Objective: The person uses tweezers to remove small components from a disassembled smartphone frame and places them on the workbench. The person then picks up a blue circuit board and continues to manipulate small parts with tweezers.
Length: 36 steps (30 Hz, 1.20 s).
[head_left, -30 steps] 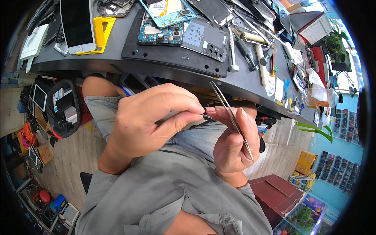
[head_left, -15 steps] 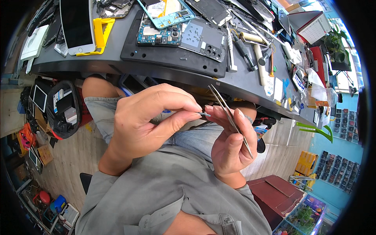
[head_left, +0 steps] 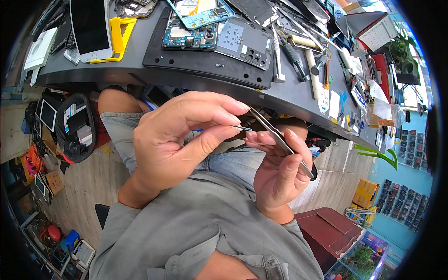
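Over my lap, my left hand [head_left: 186, 133] pinches a small thin dark strip [head_left: 243, 128] between thumb and fingertips; what kind of part it is, I cannot make out. Close on its right, my right hand [head_left: 282, 170] holds metal tweezers [head_left: 275, 136] between thumb and fingers. Their points slant up and left, near my left index fingertip; whether they touch it I cannot tell. On the desk beyond lies an opened phone [head_left: 191, 38] with a blue circuit board showing. A light blue phone frame [head_left: 205, 18] rests partly over it.
The grey desk edge [head_left: 116, 76] runs just past my hands. A black work mat [head_left: 186, 65] carries a dark phone housing [head_left: 247, 49]. A white tablet [head_left: 91, 32] leans on a yellow stand [head_left: 122, 39]. Screwdrivers [head_left: 294, 60] lie to the right. A black bin [head_left: 77, 122] stands left.
The left index finger has lifted and spread from the thumb, while the strip stays pinched. My right hand and the tweezers have shifted slightly right and down.
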Available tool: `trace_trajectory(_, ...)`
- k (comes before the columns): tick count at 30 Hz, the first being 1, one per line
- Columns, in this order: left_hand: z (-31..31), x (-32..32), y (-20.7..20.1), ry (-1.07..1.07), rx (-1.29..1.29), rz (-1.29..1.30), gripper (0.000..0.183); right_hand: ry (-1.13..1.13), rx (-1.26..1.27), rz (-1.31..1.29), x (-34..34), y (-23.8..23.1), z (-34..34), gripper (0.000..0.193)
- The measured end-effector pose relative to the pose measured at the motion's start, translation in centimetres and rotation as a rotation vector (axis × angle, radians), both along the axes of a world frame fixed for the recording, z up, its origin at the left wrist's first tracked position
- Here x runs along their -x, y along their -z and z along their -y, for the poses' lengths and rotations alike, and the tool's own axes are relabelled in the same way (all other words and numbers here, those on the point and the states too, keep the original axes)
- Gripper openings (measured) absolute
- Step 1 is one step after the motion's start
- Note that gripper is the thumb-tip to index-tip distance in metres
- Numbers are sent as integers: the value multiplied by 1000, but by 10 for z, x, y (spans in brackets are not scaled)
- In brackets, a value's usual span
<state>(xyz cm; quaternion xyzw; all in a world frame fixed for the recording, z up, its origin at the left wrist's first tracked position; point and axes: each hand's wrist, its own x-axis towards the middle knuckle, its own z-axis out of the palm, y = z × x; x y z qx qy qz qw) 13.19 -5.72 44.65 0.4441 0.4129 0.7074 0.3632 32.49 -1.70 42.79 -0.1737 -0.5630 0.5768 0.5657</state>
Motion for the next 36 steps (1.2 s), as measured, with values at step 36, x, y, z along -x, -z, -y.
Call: trace_trajectory(36, 2, -7, 7, 4, -22, -167, 20, 215, -468, 307, 2, -3, -14, 51)
